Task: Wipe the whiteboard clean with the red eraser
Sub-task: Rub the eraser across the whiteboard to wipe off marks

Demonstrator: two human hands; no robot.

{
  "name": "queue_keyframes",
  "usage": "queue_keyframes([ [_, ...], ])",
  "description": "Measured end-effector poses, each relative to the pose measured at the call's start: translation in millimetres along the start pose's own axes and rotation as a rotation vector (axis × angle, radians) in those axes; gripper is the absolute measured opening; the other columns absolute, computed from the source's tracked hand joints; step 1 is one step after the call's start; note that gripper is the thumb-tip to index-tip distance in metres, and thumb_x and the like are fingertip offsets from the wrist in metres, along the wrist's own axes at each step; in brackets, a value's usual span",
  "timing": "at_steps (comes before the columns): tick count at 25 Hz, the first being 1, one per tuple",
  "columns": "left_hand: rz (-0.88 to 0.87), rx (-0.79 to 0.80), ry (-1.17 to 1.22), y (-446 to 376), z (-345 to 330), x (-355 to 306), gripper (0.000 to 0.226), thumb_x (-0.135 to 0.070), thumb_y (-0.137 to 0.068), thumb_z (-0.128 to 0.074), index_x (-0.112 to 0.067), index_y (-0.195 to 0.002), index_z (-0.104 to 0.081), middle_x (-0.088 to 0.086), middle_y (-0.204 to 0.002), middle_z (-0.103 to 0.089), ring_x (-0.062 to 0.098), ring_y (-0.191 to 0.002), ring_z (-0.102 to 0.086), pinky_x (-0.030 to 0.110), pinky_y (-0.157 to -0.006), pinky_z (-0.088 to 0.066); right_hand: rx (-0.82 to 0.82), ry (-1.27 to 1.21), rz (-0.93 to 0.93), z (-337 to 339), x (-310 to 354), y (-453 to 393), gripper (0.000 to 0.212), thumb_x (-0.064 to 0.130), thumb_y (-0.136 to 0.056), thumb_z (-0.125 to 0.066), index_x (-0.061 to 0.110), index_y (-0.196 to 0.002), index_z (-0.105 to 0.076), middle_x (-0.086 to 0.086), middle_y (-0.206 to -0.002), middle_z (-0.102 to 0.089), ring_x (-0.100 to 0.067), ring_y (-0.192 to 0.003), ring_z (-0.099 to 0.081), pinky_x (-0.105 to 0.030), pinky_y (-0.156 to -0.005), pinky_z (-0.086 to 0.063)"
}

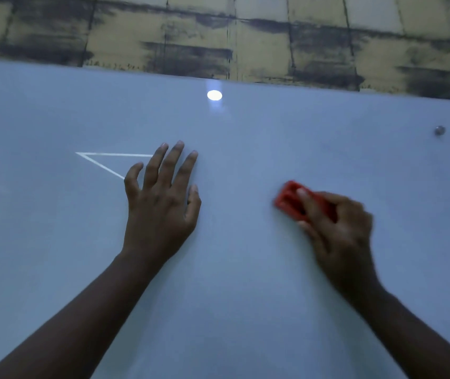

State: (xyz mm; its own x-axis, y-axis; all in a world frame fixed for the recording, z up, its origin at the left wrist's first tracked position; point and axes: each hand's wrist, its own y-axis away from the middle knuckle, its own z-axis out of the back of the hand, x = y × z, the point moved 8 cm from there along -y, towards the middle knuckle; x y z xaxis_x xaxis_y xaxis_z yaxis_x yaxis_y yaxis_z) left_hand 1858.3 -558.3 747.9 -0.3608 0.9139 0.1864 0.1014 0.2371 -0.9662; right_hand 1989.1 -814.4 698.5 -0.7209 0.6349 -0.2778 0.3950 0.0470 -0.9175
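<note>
The whiteboard (245, 138) fills most of the view as a pale blue glossy surface. My right hand (336, 228) is blurred and grips the red eraser (289, 199), which is pressed flat on the board right of centre. My left hand (161, 198) rests on the board with fingers spread and holds nothing. Thin bright lines forming a corner (95, 160) show on the board left of my left hand, which partly hides them.
Beyond the board's top edge lies a floor of stained yellowish tiles (245, 36). A small metal fixing (439, 130) sits at the board's upper right. Bright light reflections (214, 95) show near the top centre and at the left edge.
</note>
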Motion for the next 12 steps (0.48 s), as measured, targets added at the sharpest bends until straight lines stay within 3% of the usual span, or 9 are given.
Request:
queue_keyframes([
  [4,-0.004,0.008,-0.016,0.1,-2.1,-3.1,0.059,-0.032,-0.106,-0.035,-0.015,-0.161,-0.042,0.008,-0.17,-0.036,0.026,-0.158,-0.032,0.057,-0.122,-0.023,-0.065,0.07,-0.265,20.1,-79.1,1.6,0.047,0.034,-0.103,-0.055,0.019,-0.148,-0.058,-0.019,-0.125,-0.056,-0.039,-0.107,-0.051,-0.05,-0.091,-0.039],
  [7,-0.004,-0.005,-0.025,0.3,-2.0,-3.1,0.059,-0.031,-0.105,-0.037,-0.014,-0.161,-0.042,0.01,-0.169,-0.036,0.028,-0.158,-0.033,0.058,-0.122,-0.024,-0.119,0.079,-0.426,10.0,-76.5,-8.1,0.048,0.037,-0.101,-0.055,0.023,-0.147,-0.06,-0.018,-0.122,-0.056,-0.04,-0.107,-0.051,-0.049,-0.09,-0.039],
  [9,0.0,-0.007,-0.031,0.4,-2.3,-3.5,0.059,-0.031,-0.104,-0.037,-0.014,-0.161,-0.043,0.01,-0.169,-0.037,0.028,-0.158,-0.034,0.059,-0.122,-0.024,-0.109,0.072,-0.372,-1.0,-42.0,-20.8,0.05,0.036,-0.099,-0.056,0.025,-0.148,-0.059,-0.017,-0.122,-0.057,-0.04,-0.105,-0.053,-0.047,-0.088,-0.039],
  [12,-0.001,-0.002,-0.032,-1.4,-2.1,-4.1,0.059,-0.031,-0.104,-0.038,-0.014,-0.16,-0.044,0.01,-0.169,-0.037,0.029,-0.157,-0.035,0.059,-0.121,-0.024,0.017,0.02,-0.093,-26.2,45.0,-27.8,0.057,0.026,-0.095,-0.062,0.022,-0.151,-0.055,-0.017,-0.129,-0.057,-0.036,-0.112,-0.052,-0.044,-0.089,-0.036],
])
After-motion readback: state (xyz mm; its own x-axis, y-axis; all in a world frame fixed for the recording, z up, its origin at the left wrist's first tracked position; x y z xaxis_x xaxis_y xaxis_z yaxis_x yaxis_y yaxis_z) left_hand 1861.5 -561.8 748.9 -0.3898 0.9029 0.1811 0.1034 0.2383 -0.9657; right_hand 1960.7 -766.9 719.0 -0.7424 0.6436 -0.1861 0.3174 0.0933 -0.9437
